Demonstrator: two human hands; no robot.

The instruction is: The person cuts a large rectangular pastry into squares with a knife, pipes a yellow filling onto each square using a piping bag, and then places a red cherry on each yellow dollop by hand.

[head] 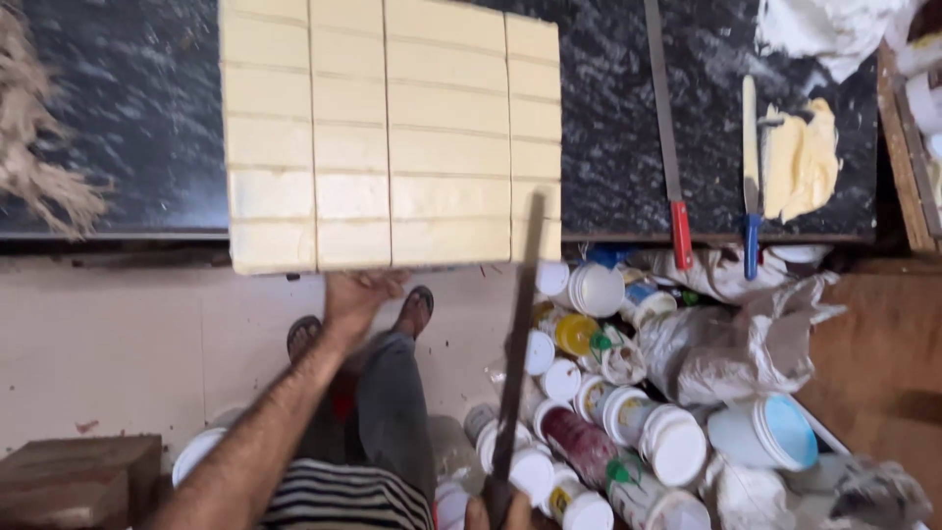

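Loads of white-lidded jars [608, 432] piled on the floor, two knives [677, 177] parked on the dark counter [137, 118]. Scored cream slab [392, 132] hanging over the edge, left hand [358, 294] cupped beneath it. Right hand [496, 512] gripping a long blade [518, 334], tip touching the slab.

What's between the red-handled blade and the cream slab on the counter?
Head view: bare dark counter only. Nothing lies between the slab and the red-handled blade. The long blade in the right hand crosses the slab's lower right corner, not that gap.
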